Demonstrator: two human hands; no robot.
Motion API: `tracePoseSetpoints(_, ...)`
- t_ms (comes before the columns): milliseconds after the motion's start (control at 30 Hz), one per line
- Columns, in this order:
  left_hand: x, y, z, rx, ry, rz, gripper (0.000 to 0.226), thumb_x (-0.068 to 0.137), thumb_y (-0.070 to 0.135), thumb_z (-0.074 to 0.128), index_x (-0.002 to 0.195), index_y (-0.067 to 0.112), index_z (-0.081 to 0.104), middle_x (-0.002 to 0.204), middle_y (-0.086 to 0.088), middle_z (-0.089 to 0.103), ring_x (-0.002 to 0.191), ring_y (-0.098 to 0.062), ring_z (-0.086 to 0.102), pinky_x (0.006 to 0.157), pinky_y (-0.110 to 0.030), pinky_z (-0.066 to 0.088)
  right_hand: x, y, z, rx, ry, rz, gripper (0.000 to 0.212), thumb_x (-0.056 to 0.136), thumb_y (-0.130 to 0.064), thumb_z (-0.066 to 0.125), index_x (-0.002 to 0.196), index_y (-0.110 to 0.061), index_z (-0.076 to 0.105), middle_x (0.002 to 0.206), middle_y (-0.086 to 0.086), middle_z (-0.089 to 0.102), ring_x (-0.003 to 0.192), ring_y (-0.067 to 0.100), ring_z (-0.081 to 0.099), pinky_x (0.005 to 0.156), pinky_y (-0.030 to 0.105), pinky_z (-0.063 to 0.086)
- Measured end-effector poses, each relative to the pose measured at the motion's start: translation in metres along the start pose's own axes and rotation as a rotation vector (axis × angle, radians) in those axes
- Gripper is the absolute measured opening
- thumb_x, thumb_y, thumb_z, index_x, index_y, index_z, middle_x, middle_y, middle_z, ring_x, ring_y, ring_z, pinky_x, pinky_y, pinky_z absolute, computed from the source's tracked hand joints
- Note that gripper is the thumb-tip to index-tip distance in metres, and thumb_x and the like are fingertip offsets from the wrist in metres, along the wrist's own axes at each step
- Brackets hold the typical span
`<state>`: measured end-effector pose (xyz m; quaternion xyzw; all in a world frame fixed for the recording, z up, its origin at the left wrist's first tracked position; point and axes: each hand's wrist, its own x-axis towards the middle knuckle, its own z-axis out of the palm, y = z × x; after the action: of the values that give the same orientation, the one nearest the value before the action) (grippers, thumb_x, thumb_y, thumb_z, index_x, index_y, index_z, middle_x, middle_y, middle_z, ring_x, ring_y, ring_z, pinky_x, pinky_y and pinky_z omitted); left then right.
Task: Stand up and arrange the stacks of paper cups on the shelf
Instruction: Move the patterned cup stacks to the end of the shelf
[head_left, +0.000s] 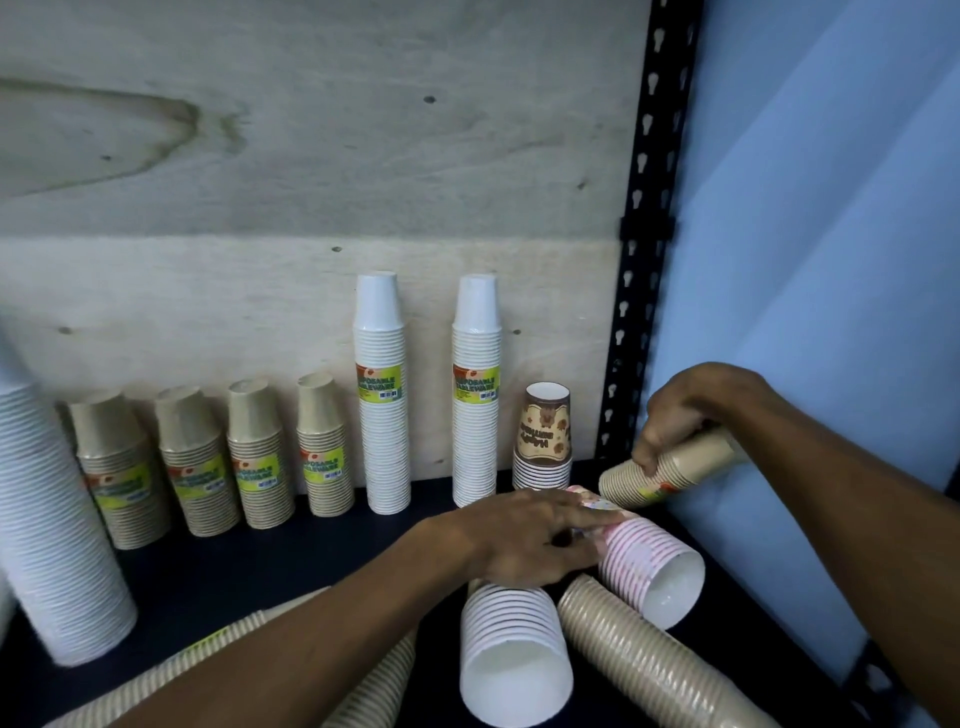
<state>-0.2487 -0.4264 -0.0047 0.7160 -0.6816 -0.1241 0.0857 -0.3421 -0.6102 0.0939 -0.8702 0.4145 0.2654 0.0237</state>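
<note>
My right hand (685, 415) grips a short tan cup stack (670, 475), held tilted above the shelf's right end. My left hand (524, 538) rests with straight fingers on a lying pink-striped stack (652, 574). Beside it lie a white stack (514, 649) and a long tan stack (654, 660). Upright along the plywood back stand several short tan stacks (260, 457), two tall white stacks (382, 395) (475, 389) and a short brown printed stack (543, 441).
The dark shelf board (291, 561) carries a large white stack (57, 525) at the left and more lying tan stacks (379, 686) under my left forearm. A black perforated post (644, 228) and a blue wall (831, 260) bound the right side.
</note>
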Motion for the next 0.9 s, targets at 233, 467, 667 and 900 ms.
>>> tracePoseSetpoints(233, 0.015, 0.003, -0.004, -0.252, 0.068, -0.016, 0.034, 0.097, 0.051, 0.046, 0.131, 0.046, 0.052, 0.139, 0.011, 0.051, 0.129, -0.007, 0.045, 0.113, -0.032, 0.033, 0.007, 0.004, -0.008, 0.092, -0.016, 0.017, 0.052, 0.075, -0.038, 0.084, 0.115, -0.008, 0.070, 0.111, 0.015, 0.070, 0.091, 0.031, 0.071, 0.056, 0.038, 0.060)
tracePoseSetpoints(467, 0.042, 0.024, -0.009, -0.440, 0.068, -0.329, 0.049, 0.091, 0.062, 0.048, 0.118, 0.022, 0.055, 0.113, 0.003, 0.063, 0.106, -0.016, 0.058, 0.088, -0.030, 0.044, -0.001, 0.008, -0.012, 0.023, 0.183, 0.006, 0.046, 0.075, -0.045, 0.083, 0.100, -0.012, 0.066, 0.080, 0.001, 0.063, 0.065, 0.016, 0.062, 0.060, 0.028, 0.055)
tracePoseSetpoints(667, 0.060, 0.039, -0.007, -0.681, 0.044, -0.511, 0.066, 0.085, 0.046, 0.067, 0.127, 0.002, 0.040, 0.094, -0.004, 0.064, 0.077, -0.017, 0.063, 0.082, -0.036, 0.059, 0.001, 0.011, -0.014, 0.032, 0.214, -0.015, 0.047, 0.075, -0.045, 0.083, 0.099, -0.012, 0.063, 0.081, 0.000, 0.060, 0.066, 0.017, 0.060, 0.068, 0.031, 0.057)
tracePoseSetpoints(900, 0.067, 0.028, -0.005, -0.923, 0.149, -0.508, 0.109, 0.066, 0.032, 0.086, 0.147, 0.020, 0.014, 0.108, -0.002, 0.058, 0.096, -0.018, 0.064, 0.082, -0.037, 0.059, 0.007, 0.013, -0.017, 0.063, 0.250, -0.028, 0.037, 0.074, -0.042, 0.085, 0.073, -0.014, 0.061, 0.076, 0.001, 0.063, 0.062, 0.016, 0.062, 0.061, 0.028, 0.056)
